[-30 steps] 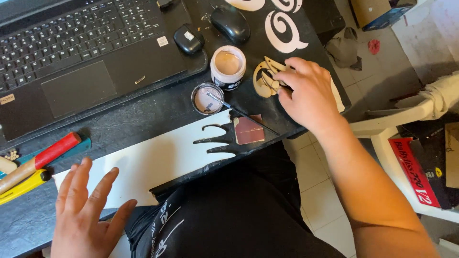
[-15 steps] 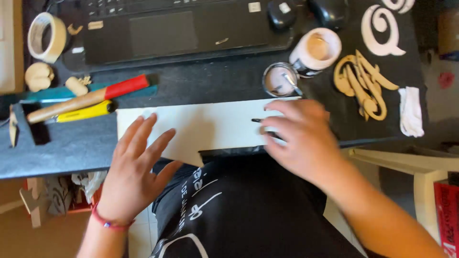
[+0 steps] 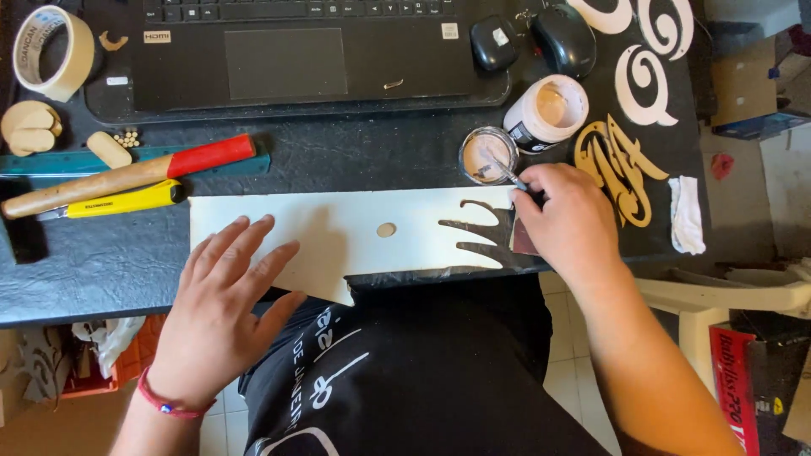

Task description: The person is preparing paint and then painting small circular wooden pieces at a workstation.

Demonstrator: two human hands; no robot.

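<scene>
— So, from the left, what do we count?

— One roll of masking tape [image 3: 52, 51], one wooden-handled tool with a red grip [image 3: 127, 176] lying across a teal ruler [image 3: 253, 162], and one yellow utility knife [image 3: 122, 203] just below it. Above them we see one black laptop [image 3: 312, 51].

— And our hands?

— Our left hand [image 3: 224, 312] lies flat and spread, fingers wide, pressing the near edge of the one cream cut-out board [image 3: 338, 241]; it grips nothing. Our right hand [image 3: 570, 224] is pinched closed on a thin brush [image 3: 507, 173], whose tip dips into the small round lid of paint [image 3: 487, 154]. That hand rests over the board's right end, where the curly cut-outs are.

— Further right?

— One open paint jar [image 3: 547, 111] touching the lid, one car key fob [image 3: 492, 42], one computer mouse [image 3: 564, 38], three white scroll shapes [image 3: 644, 84], one tan wooden ornament [image 3: 621, 165] and one white rag [image 3: 686, 215].

— The surface?

— A dark desk top [image 3: 101, 270]; beyond its right edge we see pale floor tiles [image 3: 562, 380] and a white plastic chair [image 3: 726, 295].
</scene>
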